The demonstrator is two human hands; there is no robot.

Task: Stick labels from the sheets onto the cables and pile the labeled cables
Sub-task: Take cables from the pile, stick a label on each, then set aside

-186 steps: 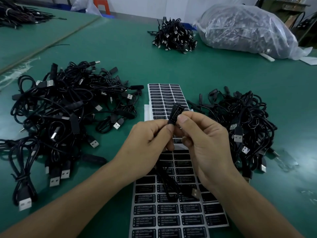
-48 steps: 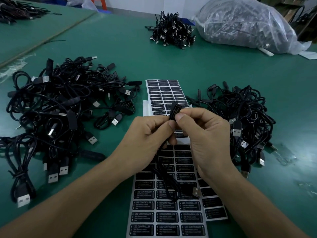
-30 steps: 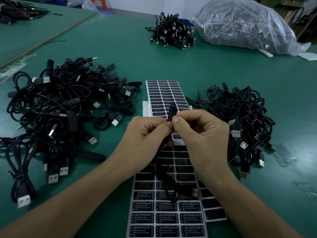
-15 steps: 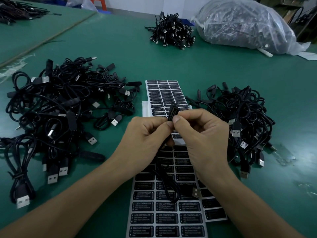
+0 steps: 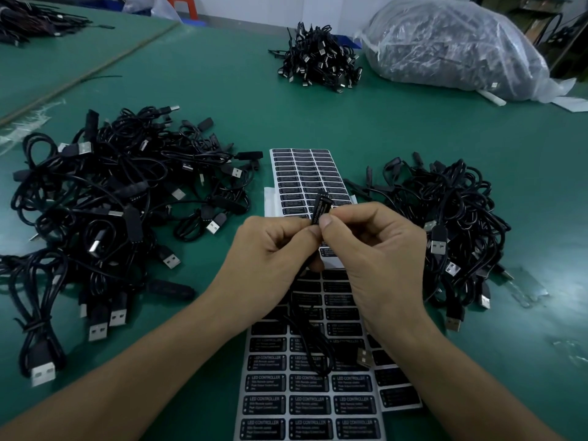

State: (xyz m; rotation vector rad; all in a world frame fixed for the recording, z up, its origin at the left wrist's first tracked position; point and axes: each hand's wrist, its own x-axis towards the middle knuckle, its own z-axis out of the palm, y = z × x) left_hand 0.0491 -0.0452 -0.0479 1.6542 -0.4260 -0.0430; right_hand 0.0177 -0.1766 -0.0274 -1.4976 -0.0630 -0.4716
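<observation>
Pinching cable controller (image 5: 320,209), L hand (image 5: 270,249) & R hand (image 5: 375,253) fingers clamped on it, above label sheets (image 5: 305,173).

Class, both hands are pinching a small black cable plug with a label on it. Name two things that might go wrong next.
1. The label could end up crooked or creased, since the left hand and right hand cover its lower end.
2. The cable dangles onto the label sheet and might drag it when lifted away.

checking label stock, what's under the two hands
A near sheet and a far sheet of labels; the held cable dangles over the near one. The left hand and right hand hide the rows between.
</observation>
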